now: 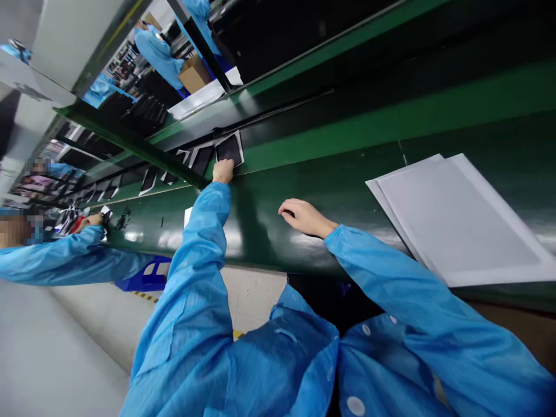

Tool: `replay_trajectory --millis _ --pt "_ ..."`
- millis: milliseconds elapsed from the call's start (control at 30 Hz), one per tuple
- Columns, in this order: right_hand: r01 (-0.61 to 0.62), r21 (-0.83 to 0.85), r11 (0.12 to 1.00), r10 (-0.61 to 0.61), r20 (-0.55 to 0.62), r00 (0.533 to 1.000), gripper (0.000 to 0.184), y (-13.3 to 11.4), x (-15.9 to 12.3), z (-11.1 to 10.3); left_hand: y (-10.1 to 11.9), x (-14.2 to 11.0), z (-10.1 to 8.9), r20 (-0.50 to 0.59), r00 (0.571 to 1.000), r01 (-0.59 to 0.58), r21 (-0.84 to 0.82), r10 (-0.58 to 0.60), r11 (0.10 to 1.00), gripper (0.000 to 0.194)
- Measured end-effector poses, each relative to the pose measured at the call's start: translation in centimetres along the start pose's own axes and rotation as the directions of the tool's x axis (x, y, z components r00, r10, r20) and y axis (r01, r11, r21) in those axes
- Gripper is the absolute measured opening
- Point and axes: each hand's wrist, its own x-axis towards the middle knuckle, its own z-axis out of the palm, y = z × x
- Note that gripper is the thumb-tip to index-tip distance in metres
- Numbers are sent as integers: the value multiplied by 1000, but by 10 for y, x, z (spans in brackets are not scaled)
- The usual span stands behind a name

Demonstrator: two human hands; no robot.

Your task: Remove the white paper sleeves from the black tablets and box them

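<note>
My left hand (223,170) reaches out across the green bench and its fingers rest on the near edge of a dark flat panel with a white border (229,149). The fingers look curled onto that edge. That panel is the nearest in a row of several similar dark panels (200,159) lying along the green conveyor (330,136). My right hand (303,216) lies on the glossy green bench top (260,226), fingers loosely bent and apart, holding nothing. Both arms are in blue sleeves.
A stack of white sheets (460,220) lies on the bench at the right. A co-worker's blue sleeve and hand (89,223) reach onto the bench at the left. More people in blue coats (158,52) stand across the line, beside a cardboard box (194,74).
</note>
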Motion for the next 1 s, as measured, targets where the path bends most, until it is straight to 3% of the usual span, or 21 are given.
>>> replay_trajectory --millis 133,200,267,333,400,467,533,633,767,833,933,1000 --pt "-159 273 949 191 -96 977 11 1 6 -3 16 -26 0 -274 962 -43 -185 -9 982 42" --pt "-260 486 834 343 -89 935 6 2 11 -7 31 -51 3 -413 911 -122 -271 -1 955 39" --pt "-316 672 669 450 -29 892 13 2 14 -11 48 -84 8 -533 846 -225 -315 25 922 35" --pt "-326 787 524 489 36 872 24 2 16 -16 67 -124 16 -630 773 -339 -320 68 885 33" --pt "-330 835 441 483 89 871 35 1 14 -20 88 -165 25 -688 716 -436 -302 123 848 33" --pt "-342 829 443 482 102 870 45 0 12 -21 108 -199 36 -715 674 -524 -285 185 803 34" --pt "-362 785 503 499 78 863 48 1 10 -22 123 -224 48 -734 651 -567 -300 194 767 37" --pt "-386 713 585 508 49 860 45 2 9 -24 131 -244 65 -777 627 -523 -370 53 768 35" --pt "-412 695 589 509 76 857 45 2 10 -26 122 -250 84 -836 537 -513 -428 -111 744 17" --pt "-415 711 568 522 78 849 45 0 10 -26 116 -249 89 -833 540 -535 -448 -118 716 15" --pt "-408 738 537 542 69 837 43 -2 10 -27 113 -247 92 -806 581 -574 -502 -110 647 20" --pt "-412 742 529 552 67 831 42 -2 10 -29 113 -247 91 -808 573 -597 -523 -133 608 20"
